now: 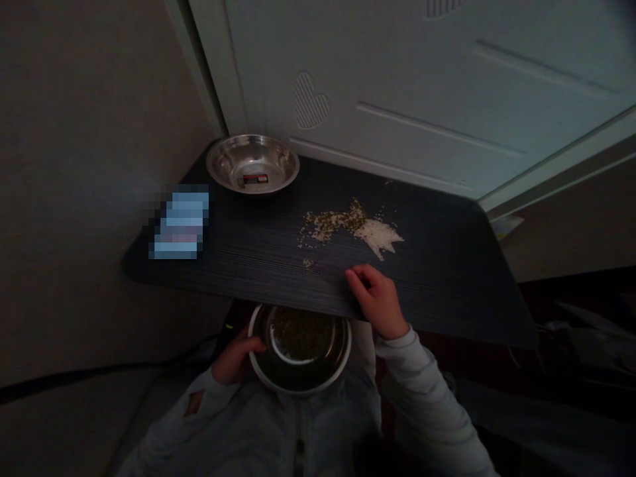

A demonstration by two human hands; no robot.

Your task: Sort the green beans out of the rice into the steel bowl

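Observation:
My left hand point(236, 358) grips the left rim of a metal bowl point(300, 387), with the thumb over the edge. The bowl is below the table's front edge, against my body, and holds a layer of small dark green grains point(303, 331). Over the front part of the dark table point(238, 245), my right hand point(375, 295) is closed, thumb and curled fingers drawn together. Anything between those fingers is too small or hidden to make out. Beyond it lies a spread pile of white rice point(380, 235) mixed at its left with green grains point(342, 220).
An upright metal bowl point(253, 165) with a dark label inside stands at the table's back left corner. A lit, blurred-out screen point(181, 225) lies near the left edge. A white panel point(397, 86) with a heart relief rises behind the table. Some stray grains point(307, 264) lie nearer the front.

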